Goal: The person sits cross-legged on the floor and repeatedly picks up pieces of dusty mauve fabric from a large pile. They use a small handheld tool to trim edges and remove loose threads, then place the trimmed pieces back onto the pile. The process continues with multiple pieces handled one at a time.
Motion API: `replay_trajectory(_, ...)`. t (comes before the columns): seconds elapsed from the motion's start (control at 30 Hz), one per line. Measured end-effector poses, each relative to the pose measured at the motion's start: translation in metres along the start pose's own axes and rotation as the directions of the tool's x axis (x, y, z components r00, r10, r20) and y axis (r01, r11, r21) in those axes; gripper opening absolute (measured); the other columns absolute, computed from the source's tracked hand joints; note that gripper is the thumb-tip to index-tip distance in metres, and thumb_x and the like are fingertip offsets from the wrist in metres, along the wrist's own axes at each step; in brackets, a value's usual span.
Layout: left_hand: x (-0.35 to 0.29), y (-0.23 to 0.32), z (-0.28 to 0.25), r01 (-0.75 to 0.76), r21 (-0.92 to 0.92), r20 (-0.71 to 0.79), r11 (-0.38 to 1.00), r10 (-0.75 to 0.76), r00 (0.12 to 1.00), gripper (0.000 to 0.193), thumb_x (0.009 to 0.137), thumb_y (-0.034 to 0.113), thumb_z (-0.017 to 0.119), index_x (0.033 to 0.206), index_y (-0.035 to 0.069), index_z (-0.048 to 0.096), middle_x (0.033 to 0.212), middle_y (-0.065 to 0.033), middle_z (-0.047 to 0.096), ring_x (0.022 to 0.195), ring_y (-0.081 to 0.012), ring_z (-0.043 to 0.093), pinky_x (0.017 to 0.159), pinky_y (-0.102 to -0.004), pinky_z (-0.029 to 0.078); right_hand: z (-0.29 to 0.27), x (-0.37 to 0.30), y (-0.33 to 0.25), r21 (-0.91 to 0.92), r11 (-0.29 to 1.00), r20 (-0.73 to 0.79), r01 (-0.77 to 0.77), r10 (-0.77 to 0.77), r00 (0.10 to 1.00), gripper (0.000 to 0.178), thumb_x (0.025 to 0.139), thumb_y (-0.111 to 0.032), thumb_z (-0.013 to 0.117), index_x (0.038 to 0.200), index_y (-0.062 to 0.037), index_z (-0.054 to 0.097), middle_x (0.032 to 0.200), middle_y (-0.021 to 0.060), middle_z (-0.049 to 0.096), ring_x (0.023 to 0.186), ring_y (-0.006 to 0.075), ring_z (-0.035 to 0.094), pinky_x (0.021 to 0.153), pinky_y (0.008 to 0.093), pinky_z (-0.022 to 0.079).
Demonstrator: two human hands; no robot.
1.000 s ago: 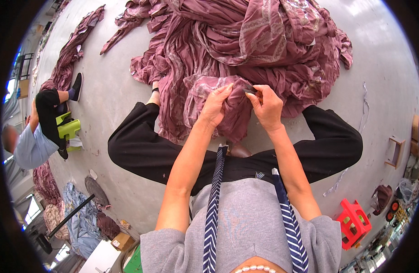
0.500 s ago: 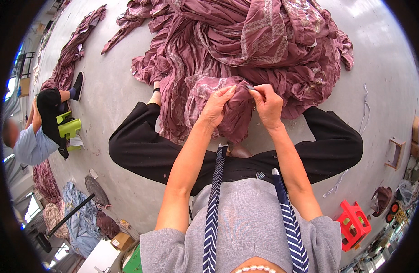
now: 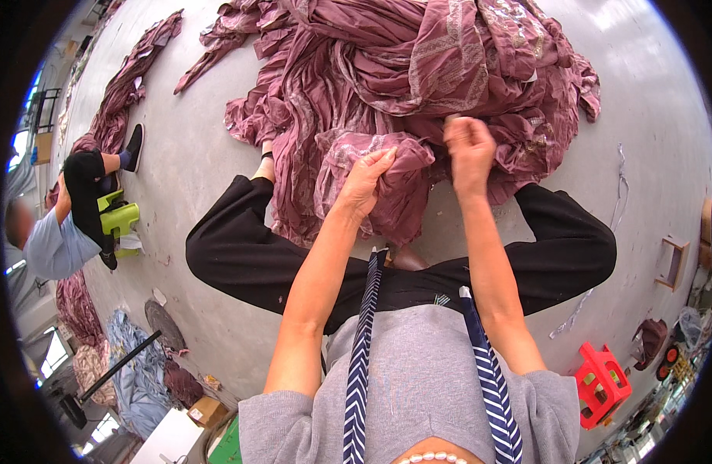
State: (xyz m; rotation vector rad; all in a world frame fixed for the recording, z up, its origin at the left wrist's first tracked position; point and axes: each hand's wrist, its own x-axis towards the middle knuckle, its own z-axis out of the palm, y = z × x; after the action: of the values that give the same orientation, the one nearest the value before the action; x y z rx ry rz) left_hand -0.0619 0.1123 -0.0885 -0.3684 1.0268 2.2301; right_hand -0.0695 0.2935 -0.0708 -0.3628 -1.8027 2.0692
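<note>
A large heap of mauve fabric (image 3: 356, 77) with pale lace-like patterned bands is piled on the floor between my legs. My left hand (image 3: 363, 179) pinches a gathered edge of this fabric, and a bunched fold hangs from its thumb and fingers. To the right, slightly higher, my right hand (image 3: 470, 147) is closed with the fingers curled together, apart from the held edge. Motion smears it a little. Whatever lies between its fingertips is too small and blurred to name.
At the left, another person (image 3: 58, 240) sits on a green stool (image 3: 120, 219) near a long mauve cloth strip (image 3: 124, 89). A red stool (image 3: 601, 383) stands at the lower right. Blue fabric (image 3: 135, 379) and a cardboard box (image 3: 207, 410) lie lower left.
My right hand has moved away from the fabric edge, up and to the right. My left hand stays nearly in place, still holding the cloth.
</note>
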Motion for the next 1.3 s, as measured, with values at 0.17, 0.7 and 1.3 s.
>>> replay_trajectory(0.17,-0.002,0.004,-0.001,-0.040,-0.068,-0.027,0.997,0.039,0.999,0.017,0.090,0.012,0.054,0.103,0.003,0.061,0.096,-0.0008,0.064,0.085,-0.0068,0.059,0.074,-0.0200,0.047,-0.034,-0.003,0.005,-0.325,0.940,0.094,-0.098,0.135,0.986,0.021,0.086,-0.022,0.063,0.086,-0.0014,0.059,0.071,-0.0008,0.058,0.064,0.0047,0.050,0.057,0.0198,0.041)
replay_trajectory(0.7,-0.004,0.006,0.006,-0.054,-0.016,-0.030,0.998,0.054,0.998,0.016,0.090,0.012,0.054,0.102,0.004,0.062,0.094,0.0005,0.064,0.082,-0.0057,0.059,0.074,-0.0189,0.047,0.002,-0.036,-0.005,-0.551,0.798,0.324,0.243,-0.064,0.944,0.019,0.084,-0.015,0.064,0.090,-0.0002,0.055,0.071,0.0080,0.062,0.064,0.0135,0.063,0.058,0.0250,0.049)
replay_trajectory(1.3,-0.002,0.004,-0.002,-0.032,0.041,0.027,0.999,0.031,0.999,0.016,0.090,0.014,0.054,0.102,0.005,0.061,0.094,0.0010,0.064,0.082,-0.0054,0.059,0.075,-0.0205,0.048,0.007,-0.023,0.005,-0.177,0.967,0.254,-0.186,0.227,0.940,0.028,0.080,-0.014,0.070,0.096,0.0024,0.056,0.068,-0.0057,0.052,0.061,0.0001,0.042,0.052,0.0162,0.035)
